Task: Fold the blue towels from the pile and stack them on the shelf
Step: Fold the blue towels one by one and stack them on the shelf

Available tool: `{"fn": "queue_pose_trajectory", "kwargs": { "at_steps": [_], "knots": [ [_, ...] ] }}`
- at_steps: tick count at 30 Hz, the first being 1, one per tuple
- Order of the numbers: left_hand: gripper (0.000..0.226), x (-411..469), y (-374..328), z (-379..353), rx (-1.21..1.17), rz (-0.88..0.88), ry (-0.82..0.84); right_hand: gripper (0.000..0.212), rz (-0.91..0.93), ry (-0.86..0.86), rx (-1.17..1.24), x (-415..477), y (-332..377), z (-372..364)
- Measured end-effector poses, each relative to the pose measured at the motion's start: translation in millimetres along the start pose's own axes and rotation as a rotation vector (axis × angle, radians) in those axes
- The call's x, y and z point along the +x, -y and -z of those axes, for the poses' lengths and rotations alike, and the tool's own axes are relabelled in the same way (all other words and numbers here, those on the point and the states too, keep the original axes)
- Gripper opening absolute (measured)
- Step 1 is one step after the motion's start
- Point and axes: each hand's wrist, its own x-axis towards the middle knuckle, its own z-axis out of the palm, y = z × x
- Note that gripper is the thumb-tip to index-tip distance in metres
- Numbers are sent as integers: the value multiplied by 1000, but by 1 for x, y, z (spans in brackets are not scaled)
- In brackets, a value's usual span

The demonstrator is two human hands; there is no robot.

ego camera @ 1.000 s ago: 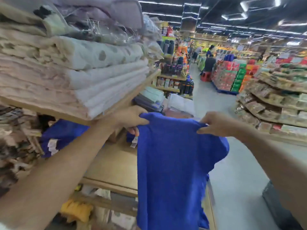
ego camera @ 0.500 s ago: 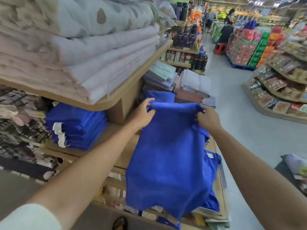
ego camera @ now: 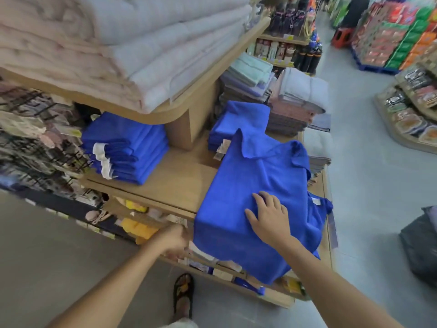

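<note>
The blue towel (ego camera: 248, 176) lies spread on the wooden shelf (ego camera: 175, 183), its front hanging over the edge. Our right hand (ego camera: 269, 216) rests flat on it, fingers straight; our left hand (ego camera: 173, 240) is at its left edge, and we cannot tell whether it grips.

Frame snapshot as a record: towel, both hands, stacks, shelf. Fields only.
setting: shop aisle, wooden shelf
blue towel: spread on the shelf, front edge hanging over
right hand: flat on the towel, fingers straight
left hand: at the towel's left edge, grip unclear
folded blue stack: left, under upper shelf
second blue stack: behind the towel
</note>
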Motion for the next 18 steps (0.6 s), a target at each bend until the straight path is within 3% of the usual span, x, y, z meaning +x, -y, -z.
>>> {"fn": "queue_pose_trajectory", "kwargs": {
  "at_steps": [4,6,9,11,14,18],
  "knots": [
    [33,3,4,-37,-241,-137,-169,62,39,-105,-18,-12,0,-14],
    [41,2,3,-50,-179,-156,-243,62,39,-122,-17,-12,-1,-15],
    [31,-4,0,-58,-177,-208,-266,63,39,-129,-39,-12,-2,-16],
    [26,-10,-2,-62,-287,-233,-139,63,45,-136,-44,-12,-2,-16],
    [40,-23,-9,-71,-556,-175,166,64,40,-123,-45,-11,-2,-16],
    [43,-41,-37,-79,-805,-61,300,67,42,7,88,-3,-7,-8]
  ]
}}
